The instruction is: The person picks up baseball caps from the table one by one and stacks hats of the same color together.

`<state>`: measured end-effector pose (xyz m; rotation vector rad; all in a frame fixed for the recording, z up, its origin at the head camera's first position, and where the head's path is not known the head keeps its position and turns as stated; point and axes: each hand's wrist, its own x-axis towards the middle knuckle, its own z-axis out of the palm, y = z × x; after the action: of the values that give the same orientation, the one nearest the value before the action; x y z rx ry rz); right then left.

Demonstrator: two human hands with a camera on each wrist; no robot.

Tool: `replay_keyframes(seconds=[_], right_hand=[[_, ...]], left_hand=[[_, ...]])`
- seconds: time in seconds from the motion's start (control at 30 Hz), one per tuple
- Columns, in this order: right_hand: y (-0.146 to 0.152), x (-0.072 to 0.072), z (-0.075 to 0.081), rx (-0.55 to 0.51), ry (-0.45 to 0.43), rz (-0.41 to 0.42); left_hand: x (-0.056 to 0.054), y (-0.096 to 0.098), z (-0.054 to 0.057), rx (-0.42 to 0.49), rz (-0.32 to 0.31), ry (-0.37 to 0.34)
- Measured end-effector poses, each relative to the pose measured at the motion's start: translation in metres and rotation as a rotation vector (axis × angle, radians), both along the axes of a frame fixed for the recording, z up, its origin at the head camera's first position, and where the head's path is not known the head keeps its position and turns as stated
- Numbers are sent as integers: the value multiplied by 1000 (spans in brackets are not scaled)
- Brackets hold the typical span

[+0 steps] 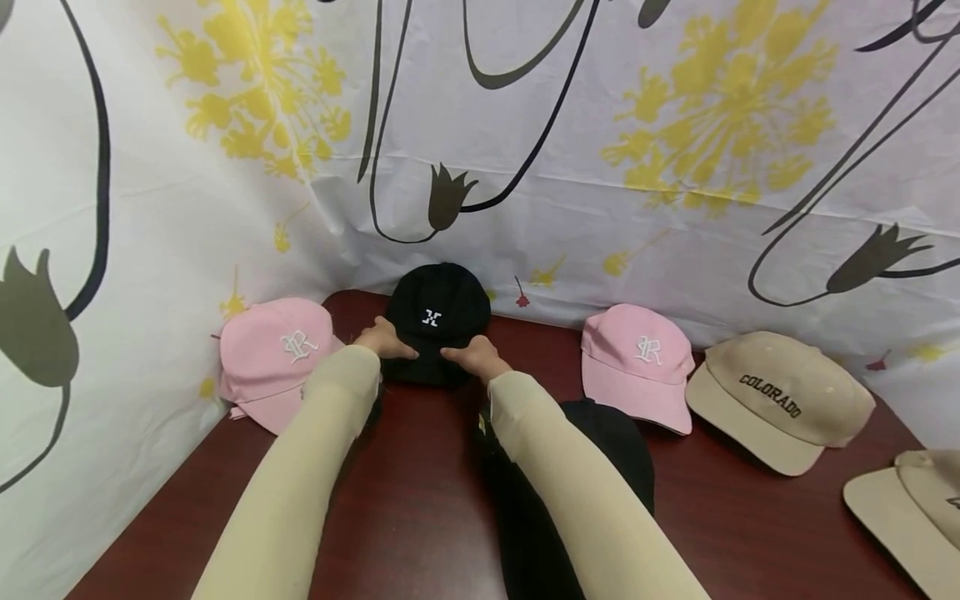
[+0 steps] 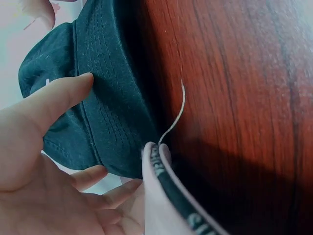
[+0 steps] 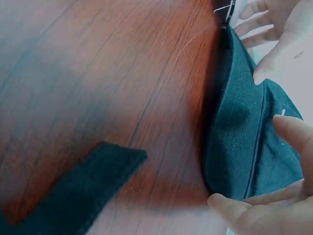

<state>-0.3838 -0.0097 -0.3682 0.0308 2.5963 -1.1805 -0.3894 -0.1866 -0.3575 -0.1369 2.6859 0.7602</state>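
Note:
A black cap (image 1: 442,292) with a small white emblem sits against the cloth at the back of the table, brim toward me. My left hand (image 1: 386,340) grips one side of it; in the left wrist view the thumb (image 2: 73,90) lies on top near the brim seam, with the other fingers at the brim's side edge. Opposite, my right hand (image 1: 480,358) holds the other side, thumb on top and fingertips (image 3: 222,203) at the brim's corner in the right wrist view. The brim's front edge is close over the table.
Left of the hands stands a pink cap (image 1: 262,350), partly behind my left sleeve. Another black cap (image 1: 615,442) lies under my right forearm. To the right are a pink cap (image 1: 637,358), a tan COLORADO cap (image 1: 780,392) and another tan cap (image 1: 915,517). Patterned cloth (image 1: 525,125) hangs behind.

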Motion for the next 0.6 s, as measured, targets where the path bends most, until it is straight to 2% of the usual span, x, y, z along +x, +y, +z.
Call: replay_keyframes(seconds=[0.27,0.6], right_hand=[[2,3,0,-37,18,-44],[9,4,4,-29,0,-86]], left_hand=[[5,-1,2,40,53,-19],[6,0,3,13,30,-10]])
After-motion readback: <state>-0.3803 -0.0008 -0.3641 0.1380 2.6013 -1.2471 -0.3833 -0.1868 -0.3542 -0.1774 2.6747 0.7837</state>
